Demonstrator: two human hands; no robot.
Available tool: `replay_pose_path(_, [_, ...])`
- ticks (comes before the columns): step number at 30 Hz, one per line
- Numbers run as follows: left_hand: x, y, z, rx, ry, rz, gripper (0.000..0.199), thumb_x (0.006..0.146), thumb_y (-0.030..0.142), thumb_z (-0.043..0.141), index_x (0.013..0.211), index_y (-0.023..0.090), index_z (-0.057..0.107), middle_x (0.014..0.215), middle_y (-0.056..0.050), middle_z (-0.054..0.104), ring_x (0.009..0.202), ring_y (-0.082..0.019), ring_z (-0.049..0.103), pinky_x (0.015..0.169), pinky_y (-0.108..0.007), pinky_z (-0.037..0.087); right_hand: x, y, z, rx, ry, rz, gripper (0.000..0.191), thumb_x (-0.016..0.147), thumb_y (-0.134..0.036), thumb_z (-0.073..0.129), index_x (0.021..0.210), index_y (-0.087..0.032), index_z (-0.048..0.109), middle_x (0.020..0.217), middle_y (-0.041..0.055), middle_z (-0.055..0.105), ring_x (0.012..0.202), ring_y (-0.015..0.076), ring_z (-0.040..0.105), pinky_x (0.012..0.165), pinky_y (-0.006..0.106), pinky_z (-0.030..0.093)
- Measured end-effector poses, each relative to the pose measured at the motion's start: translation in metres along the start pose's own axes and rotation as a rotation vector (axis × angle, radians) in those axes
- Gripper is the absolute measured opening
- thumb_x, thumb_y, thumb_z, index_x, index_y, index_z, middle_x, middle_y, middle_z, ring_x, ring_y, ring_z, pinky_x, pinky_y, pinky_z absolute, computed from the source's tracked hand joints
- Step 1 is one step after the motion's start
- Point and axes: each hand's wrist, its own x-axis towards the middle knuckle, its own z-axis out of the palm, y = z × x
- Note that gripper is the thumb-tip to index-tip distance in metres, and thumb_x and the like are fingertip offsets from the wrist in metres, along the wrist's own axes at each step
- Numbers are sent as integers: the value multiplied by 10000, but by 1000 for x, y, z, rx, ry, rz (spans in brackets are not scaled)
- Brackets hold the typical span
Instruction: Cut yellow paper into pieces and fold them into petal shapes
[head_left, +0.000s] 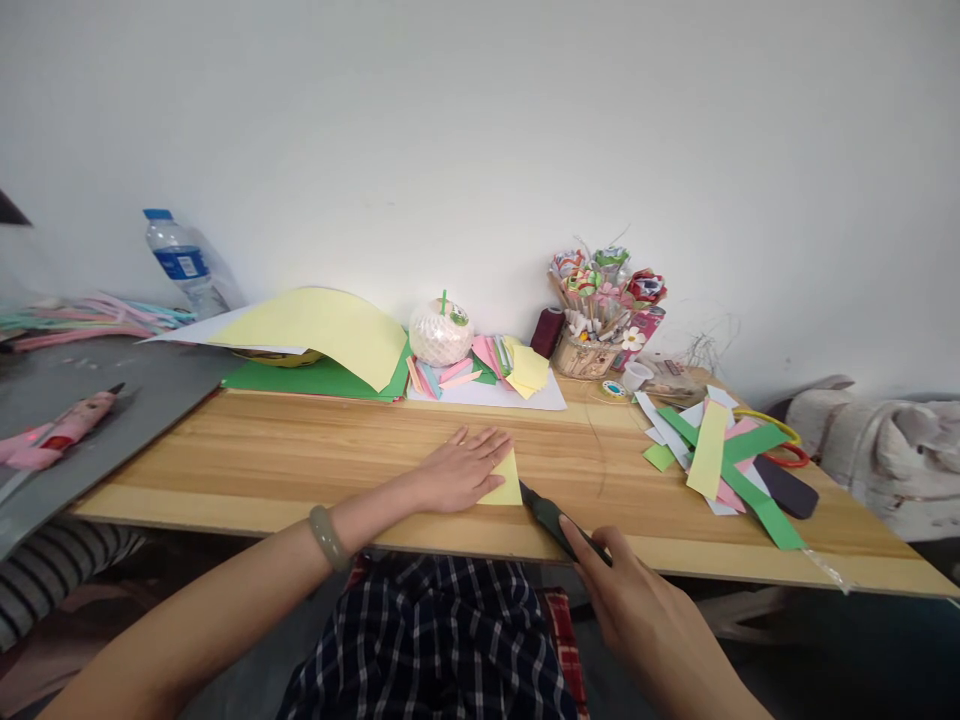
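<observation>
My left hand (466, 468) lies flat with fingers stretched out, pressing a small yellow paper (512, 485) onto the wooden table. Only the right part of this paper shows; the hand covers the rest. A jade-coloured bangle (328, 538) circles the left wrist. My right hand (630, 585) is closed round a dark green tool (559, 525) with a narrow black tip. That tip reaches the right edge of the yellow paper. I cannot make out the tool's exact kind, as the fingers hide part of it.
Large yellow and green sheets (330, 325) lie behind on the left. Small cut papers (529, 368), a wrapped white ball (441, 333) and a basket of paper flowers (589, 352) stand along the wall. Paper strips (739, 455) pile up right; a pink glue gun (71, 425) lies left.
</observation>
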Motion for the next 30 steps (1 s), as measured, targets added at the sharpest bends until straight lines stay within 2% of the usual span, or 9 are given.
replay_pose_path(9, [0,2,0,-24,13,-27,608,955,457,159,1441,109,49,1510,-91,18,1390,-187,33,1105,-458,51,18,2,1,-8,-89,35,430,861,-141,433,1291,-152,439,935,80,555,571,160,631,392,246,408])
replay_pose_path(16, [0,0,1,-115,46,-18,612,948,445,213,1440,104,81,1508,-98,31,1390,-195,40,1104,-466,27,38,5,8,-11,-199,125,428,888,-187,437,1315,-191,423,970,72,568,631,170,645,413,248,396])
replay_pose_path(20, [0,0,4,-210,95,-7,611,937,431,271,1440,124,108,1508,-99,69,1388,-206,67,1106,-467,22,50,11,12,-4,-205,180,415,905,-201,414,1319,-190,418,976,70,573,672,164,646,449,246,413])
replay_pose_path(25, [-1,-3,6,-389,246,-23,631,909,453,358,1417,110,209,1497,-133,153,1380,-239,121,1116,-422,99,55,35,16,-47,-140,311,392,910,-233,408,1298,-192,440,985,87,579,673,179,636,440,256,407])
replay_pose_path(30, [-10,-7,-1,-624,570,-79,461,952,386,249,1336,146,330,1415,-132,350,1332,-204,274,1095,-373,213,54,66,24,-83,-44,397,354,895,-209,408,1224,-130,510,938,143,609,813,290,619,499,330,455])
